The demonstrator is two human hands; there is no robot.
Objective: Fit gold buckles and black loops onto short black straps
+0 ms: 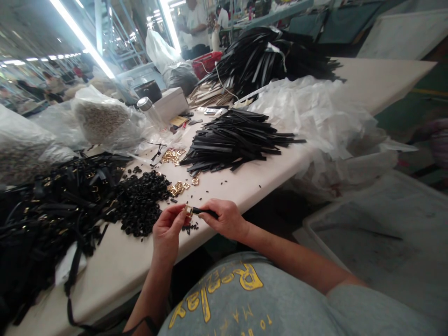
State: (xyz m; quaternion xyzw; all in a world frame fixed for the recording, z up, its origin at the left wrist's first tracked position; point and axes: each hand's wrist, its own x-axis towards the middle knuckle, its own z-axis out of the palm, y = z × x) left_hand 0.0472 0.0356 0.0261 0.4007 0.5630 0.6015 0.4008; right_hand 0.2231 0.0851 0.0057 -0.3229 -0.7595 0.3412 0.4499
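Between thumb and fingers, my left hand (170,227) pinches a small gold buckle (189,211). My right hand (226,218) is closed on a black strap (200,211), whose end meets the buckle; whether it passes through the frame I cannot tell. Both hands are over the table's front edge. Just beyond my left hand lies a heap of small black loops (142,200). Loose gold buckles (178,187) are scattered behind it, with more gold buckles near a pile of black straps (234,140).
Black straps fitted with gold buckles (52,196) heap up at the left. Behind stand a clear bottle (150,112), a white box (173,105) and filled plastic bags (100,116). A large strap bundle (262,60) and crumpled plastic sheeting (315,107) lie farther right. People work in the background.
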